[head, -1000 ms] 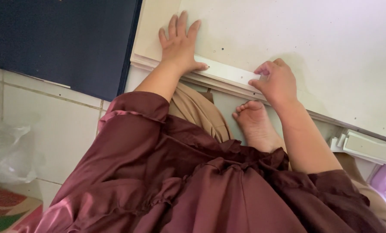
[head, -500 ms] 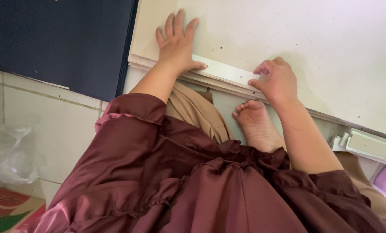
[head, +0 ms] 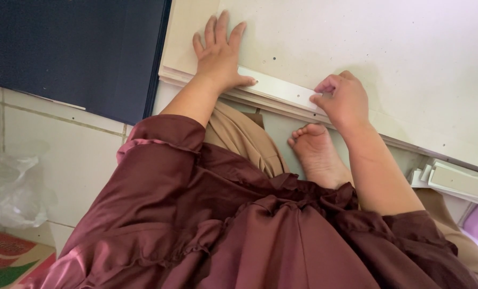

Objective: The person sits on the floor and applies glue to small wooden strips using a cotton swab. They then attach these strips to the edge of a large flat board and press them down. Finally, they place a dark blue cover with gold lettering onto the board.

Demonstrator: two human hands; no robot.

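Note:
A large pale board (head: 388,48) lies flat on the tiled floor, with a narrow white strip (head: 281,88) lying along its near edge. My left hand (head: 218,53) rests flat on the board, fingers spread, its thumb touching the strip's left part. My right hand (head: 343,99) pinches the right part of the strip between thumb and fingers. My bare foot (head: 316,152) sits just below the board's edge, between my arms. Dark red sleeves and tan trousers fill the lower view.
A dark blue panel (head: 67,48) lies on the floor at the upper left, beside the board. Short white strips (head: 458,182) are stacked at the right. A clear plastic bag (head: 11,187) and a cardboard box (head: 9,262) sit at the lower left.
My left hand has shifted slightly left on the board. My right hand stays at the strip.

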